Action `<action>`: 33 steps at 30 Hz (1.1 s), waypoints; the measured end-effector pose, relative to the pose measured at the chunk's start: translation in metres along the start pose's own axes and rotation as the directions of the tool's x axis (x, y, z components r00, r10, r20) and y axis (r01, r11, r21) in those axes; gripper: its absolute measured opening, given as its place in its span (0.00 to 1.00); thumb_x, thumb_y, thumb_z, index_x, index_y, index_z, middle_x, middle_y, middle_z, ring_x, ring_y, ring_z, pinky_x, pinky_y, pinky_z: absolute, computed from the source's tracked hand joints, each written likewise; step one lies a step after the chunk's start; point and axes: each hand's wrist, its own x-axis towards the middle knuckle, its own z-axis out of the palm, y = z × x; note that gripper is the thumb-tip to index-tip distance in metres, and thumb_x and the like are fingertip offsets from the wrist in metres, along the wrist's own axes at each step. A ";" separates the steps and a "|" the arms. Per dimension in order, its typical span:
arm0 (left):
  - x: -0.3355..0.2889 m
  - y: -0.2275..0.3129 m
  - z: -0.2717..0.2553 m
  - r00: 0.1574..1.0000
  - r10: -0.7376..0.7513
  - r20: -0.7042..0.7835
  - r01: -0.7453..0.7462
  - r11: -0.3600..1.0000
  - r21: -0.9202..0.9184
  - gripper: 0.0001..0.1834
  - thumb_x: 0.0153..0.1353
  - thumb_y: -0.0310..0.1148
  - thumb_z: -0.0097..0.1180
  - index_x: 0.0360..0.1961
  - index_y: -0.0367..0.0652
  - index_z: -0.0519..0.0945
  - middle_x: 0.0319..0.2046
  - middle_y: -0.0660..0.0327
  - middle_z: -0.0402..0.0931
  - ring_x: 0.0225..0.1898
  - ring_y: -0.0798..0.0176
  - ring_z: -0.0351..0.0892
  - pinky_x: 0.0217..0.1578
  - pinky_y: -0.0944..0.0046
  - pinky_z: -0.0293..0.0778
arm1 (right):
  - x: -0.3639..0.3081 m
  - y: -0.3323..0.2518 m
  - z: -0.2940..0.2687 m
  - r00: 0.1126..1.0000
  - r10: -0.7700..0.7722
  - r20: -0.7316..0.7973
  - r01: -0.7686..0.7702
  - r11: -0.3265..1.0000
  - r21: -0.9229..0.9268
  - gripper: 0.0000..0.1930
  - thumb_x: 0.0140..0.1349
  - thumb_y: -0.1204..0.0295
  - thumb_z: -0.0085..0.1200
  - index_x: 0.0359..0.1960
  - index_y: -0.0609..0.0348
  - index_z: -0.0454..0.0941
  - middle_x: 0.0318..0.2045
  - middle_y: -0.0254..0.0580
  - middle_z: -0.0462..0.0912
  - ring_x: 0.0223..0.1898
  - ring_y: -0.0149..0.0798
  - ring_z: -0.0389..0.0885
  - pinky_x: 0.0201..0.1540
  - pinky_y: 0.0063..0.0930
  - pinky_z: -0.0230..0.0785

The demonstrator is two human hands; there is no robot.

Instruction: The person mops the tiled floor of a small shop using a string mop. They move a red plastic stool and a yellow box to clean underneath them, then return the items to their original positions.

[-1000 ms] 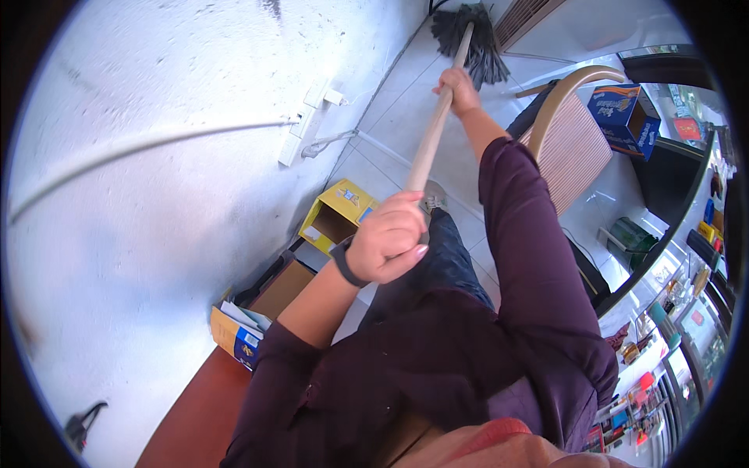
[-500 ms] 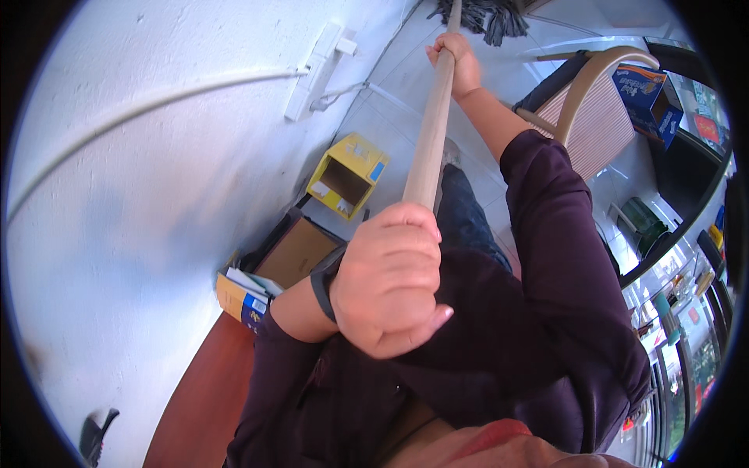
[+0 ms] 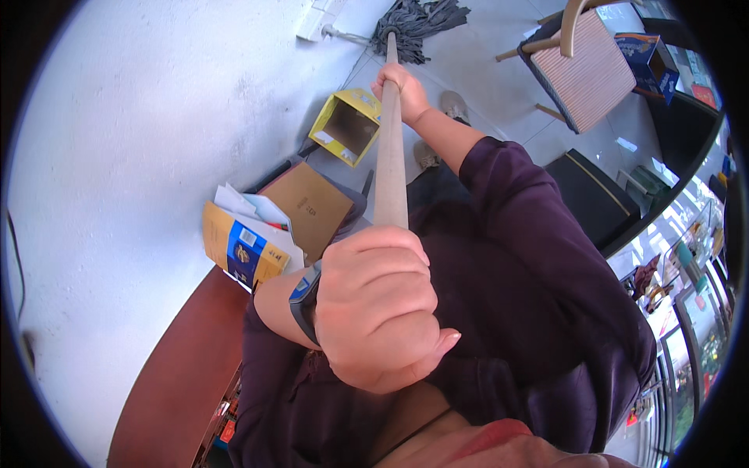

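Note:
My left hand is closed around the upper end of a mop's pale wooden handle, close in front of my chest. A dark band with a small screen circles that wrist. Farther down the same handle, my right hand grips it with the arm stretched out. The handle slopes away from me to the grey strands of the mop head, which lie spread on the tiled floor beside the wall. Beneath my left hand, the tip of the handle is hidden.
Along the left wall stand a yellow box, a brown carton and an orange-blue box of papers. A reddish-brown tabletop curves at lower left. On the right are a striped chair, a black box and a blue carton.
The mop head has shifted left toward the wall and come further into view. My right hand has moved left and nearer, while my left hand has dropped slightly. The view has shifted too.

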 end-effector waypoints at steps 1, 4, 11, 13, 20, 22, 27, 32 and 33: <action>-0.012 0.008 0.003 1.000 -0.010 0.000 0.010 1.000 0.008 0.13 0.24 0.26 0.60 0.11 0.41 0.67 0.14 0.61 0.63 0.15 0.58 0.66 0.23 0.60 0.72 | -0.014 -0.003 0.003 1.000 -0.001 0.020 0.001 1.000 -0.001 0.09 0.50 0.69 0.61 0.23 0.56 0.72 0.28 0.43 0.76 0.35 0.50 0.76 0.38 0.37 0.70; -0.042 0.030 0.008 1.000 -0.016 0.027 0.015 0.999 0.028 0.11 0.30 0.27 0.59 0.11 0.41 0.67 0.14 0.61 0.66 0.15 0.59 0.68 0.25 0.59 0.73 | -0.046 -0.011 0.007 0.998 0.007 0.065 -0.003 0.998 -0.057 0.08 0.50 0.68 0.60 0.24 0.56 0.73 0.29 0.43 0.77 0.36 0.50 0.77 0.38 0.38 0.70; -0.077 0.078 0.013 0.998 -0.051 0.022 0.048 0.992 0.115 0.19 0.62 0.38 0.48 0.14 0.44 0.66 0.15 0.62 0.70 0.16 0.62 0.72 0.26 0.57 0.72 | -0.121 -0.038 -0.009 0.968 0.106 0.228 -0.085 0.991 -0.103 0.08 0.49 0.65 0.58 0.26 0.54 0.76 0.32 0.45 0.79 0.39 0.50 0.77 0.40 0.40 0.70; -0.083 0.088 0.013 0.997 -0.083 -0.005 0.083 0.990 0.112 0.20 0.64 0.39 0.46 0.15 0.46 0.64 0.14 0.63 0.70 0.16 0.63 0.71 0.26 0.58 0.71 | -0.140 -0.045 -0.015 0.947 0.139 0.290 -0.103 0.985 -0.136 0.08 0.48 0.65 0.57 0.27 0.53 0.76 0.32 0.45 0.79 0.39 0.50 0.77 0.41 0.40 0.70; -0.111 0.112 0.032 0.990 -0.088 0.106 0.096 0.993 -0.074 0.21 0.62 0.39 0.48 0.12 0.47 0.66 0.12 0.66 0.68 0.16 0.66 0.73 0.27 0.63 0.74 | -0.212 -0.054 -0.042 0.926 0.210 0.312 -0.153 0.968 -0.197 0.07 0.48 0.66 0.56 0.29 0.49 0.77 0.34 0.40 0.79 0.45 0.46 0.75 0.44 0.39 0.70; -0.122 0.116 0.040 0.990 -0.084 0.117 0.096 0.990 -0.105 0.20 0.62 0.36 0.46 0.12 0.48 0.64 0.11 0.66 0.67 0.15 0.67 0.71 0.28 0.62 0.72 | -0.232 -0.055 -0.056 0.928 0.209 0.308 -0.133 0.959 -0.248 0.07 0.50 0.64 0.54 0.29 0.48 0.78 0.35 0.40 0.80 0.44 0.47 0.76 0.44 0.42 0.70; -0.149 0.107 0.048 0.997 -0.061 0.040 0.071 0.933 -0.352 0.18 0.60 0.34 0.44 0.11 0.49 0.62 0.10 0.65 0.65 0.13 0.66 0.66 0.27 0.61 0.68 | -0.274 -0.057 -0.089 0.884 0.328 0.333 -0.218 0.920 -0.326 0.09 0.52 0.61 0.52 0.29 0.48 0.79 0.36 0.41 0.81 0.44 0.47 0.77 0.44 0.44 0.71; -0.171 0.082 0.058 0.998 -0.057 0.029 0.064 0.863 -0.501 0.19 0.60 0.35 0.44 0.11 0.49 0.61 0.11 0.65 0.65 0.13 0.66 0.65 0.27 0.61 0.66 | -0.305 -0.045 -0.118 0.871 0.395 0.291 -0.252 0.869 -0.425 0.09 0.53 0.61 0.52 0.30 0.48 0.80 0.36 0.42 0.81 0.45 0.48 0.77 0.44 0.44 0.71; -0.174 0.076 0.061 0.998 -0.062 0.016 0.061 0.844 -0.533 0.19 0.60 0.35 0.44 0.11 0.49 0.61 0.11 0.65 0.65 0.13 0.66 0.65 0.28 0.60 0.66 | -0.309 -0.043 -0.124 0.869 0.409 0.279 -0.264 0.860 -0.437 0.08 0.53 0.62 0.52 0.31 0.47 0.80 0.36 0.42 0.81 0.45 0.48 0.77 0.44 0.44 0.71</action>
